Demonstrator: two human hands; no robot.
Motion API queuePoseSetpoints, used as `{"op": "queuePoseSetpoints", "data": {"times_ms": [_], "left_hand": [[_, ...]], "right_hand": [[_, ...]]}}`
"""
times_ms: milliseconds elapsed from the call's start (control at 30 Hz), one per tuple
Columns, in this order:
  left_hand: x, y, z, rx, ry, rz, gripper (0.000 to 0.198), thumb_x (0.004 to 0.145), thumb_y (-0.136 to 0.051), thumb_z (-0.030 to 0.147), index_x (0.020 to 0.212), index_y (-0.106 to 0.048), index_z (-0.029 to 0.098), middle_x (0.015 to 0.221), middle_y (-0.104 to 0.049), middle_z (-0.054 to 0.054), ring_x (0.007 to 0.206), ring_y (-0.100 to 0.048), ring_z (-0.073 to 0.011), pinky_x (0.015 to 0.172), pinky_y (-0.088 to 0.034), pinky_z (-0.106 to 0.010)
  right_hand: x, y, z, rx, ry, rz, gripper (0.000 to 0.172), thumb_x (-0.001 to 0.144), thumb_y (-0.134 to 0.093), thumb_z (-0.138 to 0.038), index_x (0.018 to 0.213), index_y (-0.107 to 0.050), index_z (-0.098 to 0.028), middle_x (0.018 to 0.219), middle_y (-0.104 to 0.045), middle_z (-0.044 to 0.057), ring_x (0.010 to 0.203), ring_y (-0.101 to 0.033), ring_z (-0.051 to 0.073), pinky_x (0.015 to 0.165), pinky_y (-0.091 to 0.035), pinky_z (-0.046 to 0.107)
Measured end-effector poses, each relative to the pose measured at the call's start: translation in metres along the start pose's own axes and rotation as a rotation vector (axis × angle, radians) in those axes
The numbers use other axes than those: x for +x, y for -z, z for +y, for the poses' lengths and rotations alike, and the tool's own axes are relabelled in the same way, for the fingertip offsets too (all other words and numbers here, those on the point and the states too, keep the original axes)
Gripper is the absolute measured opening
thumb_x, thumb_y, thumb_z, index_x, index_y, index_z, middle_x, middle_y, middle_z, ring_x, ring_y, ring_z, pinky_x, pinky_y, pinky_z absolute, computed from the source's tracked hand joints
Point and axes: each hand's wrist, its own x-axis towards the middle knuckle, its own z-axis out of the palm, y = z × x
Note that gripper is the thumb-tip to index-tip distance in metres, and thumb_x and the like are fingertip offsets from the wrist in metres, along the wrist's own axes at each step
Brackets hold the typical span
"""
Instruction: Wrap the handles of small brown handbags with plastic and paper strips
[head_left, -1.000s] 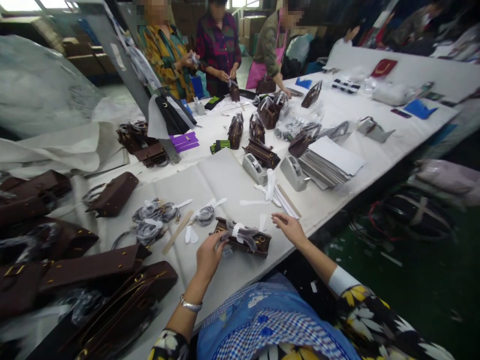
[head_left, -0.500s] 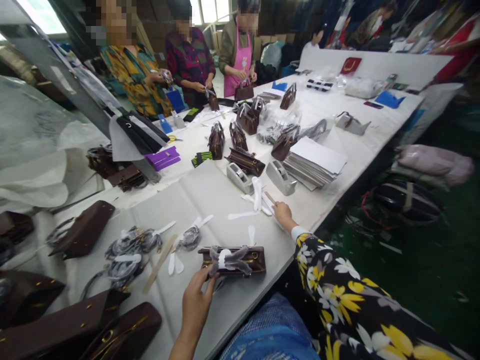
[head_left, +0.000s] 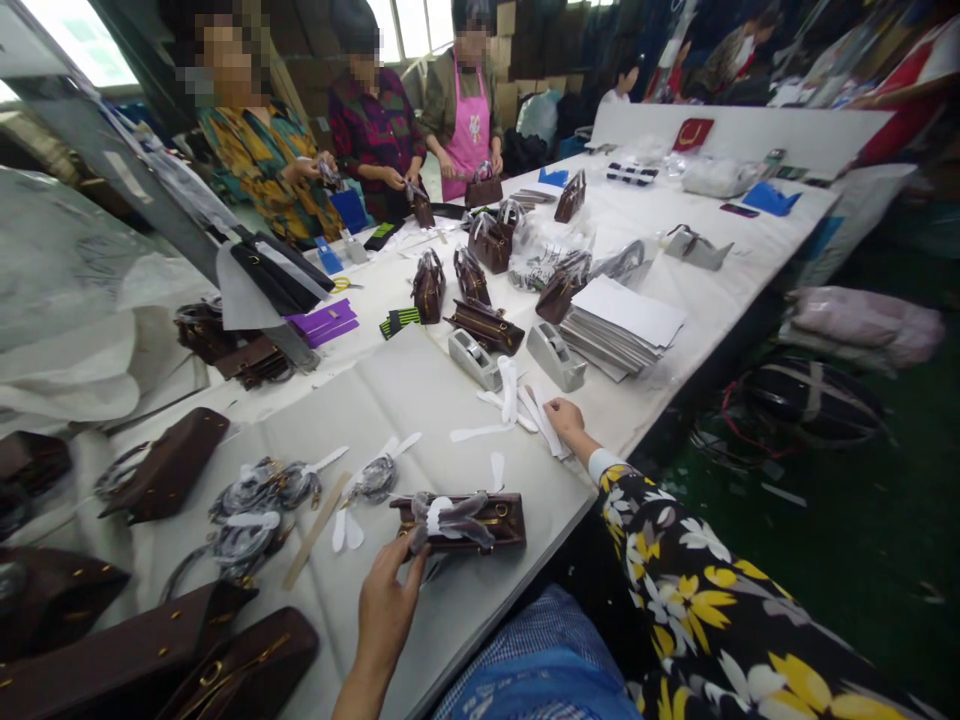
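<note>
A small brown handbag point(head_left: 508, 520) lies near the front edge of the covered table, its wrapped handles point(head_left: 465, 522) bound with a white strip. My left hand point(head_left: 388, 590) grips the left end of those handles between thumb and fingers. Further right, my right hand point(head_left: 564, 418) rests by a pile of white paper strips point(head_left: 541, 422), fingers curled together; whatever is between them is too small to make out. Wrapped straps point(head_left: 375, 480) and a long tan strip point(head_left: 316, 530) lie left of the bag.
Larger brown bags point(head_left: 172, 460) crowd the left side. Beyond the strips stand two grey tape dispensers point(head_left: 556, 358), a stack of white sheets point(head_left: 626, 315) and several small bags. A slanted metal post point(head_left: 150, 190) rises at left. Several people stand across the table.
My right hand has drawn slightly back from the tan piece among the white strips. My left hand remains at the bag's handles. The whole view has shifted a little.
</note>
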Motion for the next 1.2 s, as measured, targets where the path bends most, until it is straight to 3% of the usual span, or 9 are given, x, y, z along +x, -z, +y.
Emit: {"op": "queuePoseSetpoints", "data": {"times_ms": [100, 233, 400, 533, 700, 900, 1200], "left_hand": [[0.001, 0.001, 0.001, 0.005, -0.011, 0.003, 0.034, 0.084, -0.056, 0.045, 0.105, -0.068, 0.022, 0.105, -0.073, -0.009, 0.094, -0.069, -0.0245, 0.084, -0.057, -0.039], [0.001, 0.000, 0.000, 0.001, -0.009, 0.002, 0.035, 0.084, -0.055, 0.047, 0.104, -0.068, 0.021, 0.104, -0.073, -0.009, 0.091, -0.069, -0.0244, 0.083, -0.057, -0.040], [0.000, -0.001, -0.003, 0.011, 0.003, -0.021, 0.036, 0.084, -0.055, 0.047, 0.105, -0.068, 0.020, 0.106, -0.072, -0.009, 0.094, -0.069, -0.0248, 0.085, -0.056, -0.041], [0.000, 0.001, -0.003, 0.012, 0.015, -0.035, 0.036, 0.084, -0.055, 0.046, 0.107, -0.067, 0.021, 0.108, -0.072, -0.009, 0.096, -0.068, -0.0249, 0.086, -0.056, -0.041], [0.001, 0.003, 0.000, 0.008, -0.008, -0.042, 0.036, 0.084, -0.054, 0.045, 0.107, -0.067, 0.021, 0.106, -0.073, -0.009, 0.095, -0.069, -0.0254, 0.087, -0.056, -0.041], [0.003, 0.004, 0.000, 0.008, -0.017, -0.044, 0.037, 0.084, -0.054, 0.045, 0.108, -0.067, 0.020, 0.106, -0.073, -0.010, 0.093, -0.070, -0.0249, 0.086, -0.056, -0.041], [0.003, 0.005, -0.003, 0.015, -0.047, -0.063, 0.035, 0.085, -0.054, 0.042, 0.111, -0.066, 0.021, 0.108, -0.073, -0.009, 0.097, -0.069, -0.0245, 0.088, -0.056, -0.040]], "right_hand": [[0.003, -0.002, 0.003, 0.067, 0.022, 0.006, 0.027, 0.090, -0.047, -0.033, 0.102, -0.066, -0.017, 0.101, -0.071, 0.007, 0.091, -0.064, 0.017, 0.074, -0.045, 0.023], [0.003, -0.007, 0.006, 0.124, 0.031, -0.027, 0.027, 0.079, -0.064, -0.036, 0.096, -0.067, -0.016, 0.087, -0.072, 0.005, 0.077, -0.064, 0.016, 0.067, -0.045, 0.022], [0.004, -0.011, 0.011, 0.162, 0.047, -0.058, 0.023, 0.074, -0.069, -0.033, 0.089, -0.070, -0.016, 0.085, -0.072, 0.004, 0.076, -0.065, 0.016, 0.067, -0.046, 0.023], [0.005, -0.009, 0.014, 0.169, 0.059, -0.068, 0.024, 0.077, -0.064, -0.028, 0.097, -0.071, -0.017, 0.092, -0.073, 0.007, 0.084, -0.066, 0.018, 0.074, -0.047, 0.024], [0.007, -0.001, 0.010, 0.161, 0.045, -0.052, 0.040, 0.075, -0.064, -0.021, 0.114, -0.066, -0.018, 0.095, -0.073, 0.007, 0.085, -0.066, 0.019, 0.076, -0.048, 0.025], [0.007, 0.013, 0.007, 0.211, 0.021, -0.032, 0.019, 0.072, -0.066, -0.028, 0.087, -0.074, -0.019, 0.094, -0.074, 0.007, 0.086, -0.066, 0.019, 0.076, -0.048, 0.025], [0.001, 0.030, -0.001, 0.349, -0.017, 0.074, 0.024, 0.075, -0.060, -0.033, 0.081, -0.076, -0.016, 0.083, -0.075, 0.009, 0.083, -0.069, 0.024, 0.074, -0.050, 0.029]]}}
